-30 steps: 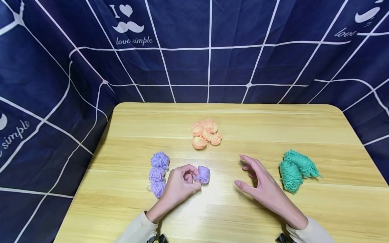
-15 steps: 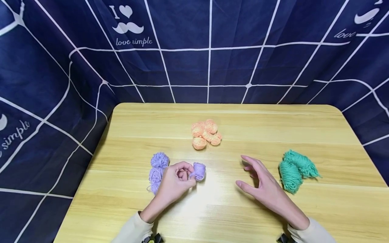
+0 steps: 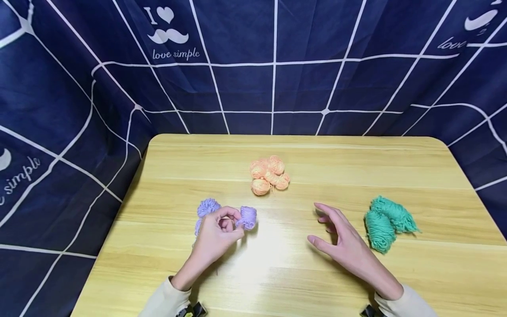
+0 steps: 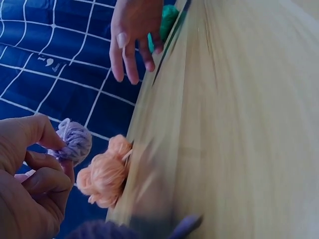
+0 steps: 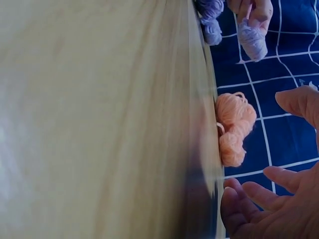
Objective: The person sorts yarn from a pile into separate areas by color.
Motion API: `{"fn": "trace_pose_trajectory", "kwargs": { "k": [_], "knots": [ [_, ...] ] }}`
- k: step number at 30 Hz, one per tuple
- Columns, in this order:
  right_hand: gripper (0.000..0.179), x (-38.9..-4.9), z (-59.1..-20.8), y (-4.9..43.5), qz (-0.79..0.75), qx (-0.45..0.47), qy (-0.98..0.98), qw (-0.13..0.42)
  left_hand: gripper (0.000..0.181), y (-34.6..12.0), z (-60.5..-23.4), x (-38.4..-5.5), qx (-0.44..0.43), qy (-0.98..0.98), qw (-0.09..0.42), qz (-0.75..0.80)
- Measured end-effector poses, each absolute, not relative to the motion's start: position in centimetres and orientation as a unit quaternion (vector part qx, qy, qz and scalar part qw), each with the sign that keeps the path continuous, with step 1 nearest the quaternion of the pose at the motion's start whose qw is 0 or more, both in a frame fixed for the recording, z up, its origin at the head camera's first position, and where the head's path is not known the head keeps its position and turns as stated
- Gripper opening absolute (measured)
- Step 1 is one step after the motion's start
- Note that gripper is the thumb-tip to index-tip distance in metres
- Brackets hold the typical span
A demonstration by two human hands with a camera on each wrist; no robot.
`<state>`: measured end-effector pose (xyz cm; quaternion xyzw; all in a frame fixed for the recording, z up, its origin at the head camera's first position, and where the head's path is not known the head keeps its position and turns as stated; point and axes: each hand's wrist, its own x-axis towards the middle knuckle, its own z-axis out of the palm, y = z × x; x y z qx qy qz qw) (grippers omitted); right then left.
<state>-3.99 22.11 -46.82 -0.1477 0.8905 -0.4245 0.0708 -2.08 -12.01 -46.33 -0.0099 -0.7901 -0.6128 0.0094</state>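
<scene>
A small ball of purple yarn (image 3: pixel 248 218) is pinched between the thumb and index finger of my left hand (image 3: pixel 218 233). In the left wrist view that purple yarn (image 4: pixel 76 142) hangs clear of the table top. Behind the left hand lie more purple yarn balls (image 3: pixel 207 207), partly covered by it. My right hand (image 3: pixel 342 244) hovers over the table to the right, fingers spread and loosely bent, holding nothing. Nearest to it, two bundles of green yarn (image 3: pixel 381 231) lie on the right side.
A cluster of orange yarn balls (image 3: pixel 261 186) lies toward the back middle of the wooden table (image 3: pixel 317 286). A dark blue curtain (image 3: pixel 237 88) with white lines hangs behind the table and along its sides.
My left hand has carried the pinched purple yarn ball leftward and slightly away from me, now covering more of the purple yarn lying there. The right hand has barely moved.
</scene>
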Motion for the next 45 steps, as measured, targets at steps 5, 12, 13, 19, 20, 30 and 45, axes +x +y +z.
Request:
{"fn": "trace_pose_trajectory", "kwargs": {
  "k": [5, 12, 13, 19, 20, 30, 45],
  "knots": [
    [0.079, -4.0, -46.9, 22.1, -0.428, -0.152, 0.888, 0.067, 0.024, -12.6, -45.9, -2.2, -0.001, -0.787, 0.017, -0.617],
    [0.078, -4.1, -47.0, 22.1, -0.431, -0.153, 0.887, 0.066, 0.026, -13.3, -45.7, -2.2, 0.008, -0.788, 0.034, -0.615],
    [0.078, -4.1, -47.0, 22.1, -0.431, -0.152, 0.887, 0.066, 0.026, -13.4, -45.7, -2.2, 0.009, -0.787, 0.036, -0.615],
    [0.078, -4.0, -47.0, 22.2, -0.43, -0.147, 0.888, 0.067, 0.026, -14.0, -45.7, -2.2, 0.017, -0.781, 0.038, -0.623],
    [0.078, -4.1, -47.0, 22.2, -0.429, -0.147, 0.889, 0.067, 0.026, -14.1, -45.7, -2.2, 0.019, -0.78, 0.038, -0.624],
    [0.077, -4.0, -47.2, 22.4, -0.426, -0.155, 0.889, 0.063, 0.022, -16.0, -45.6, -2.1, 0.035, -0.765, 0.061, -0.64],
    [0.076, -4.0, -47.3, 22.3, -0.424, -0.161, 0.889, 0.059, 0.021, -18.8, -45.5, -1.9, 0.055, -0.771, 0.091, -0.628]
  ]
}}
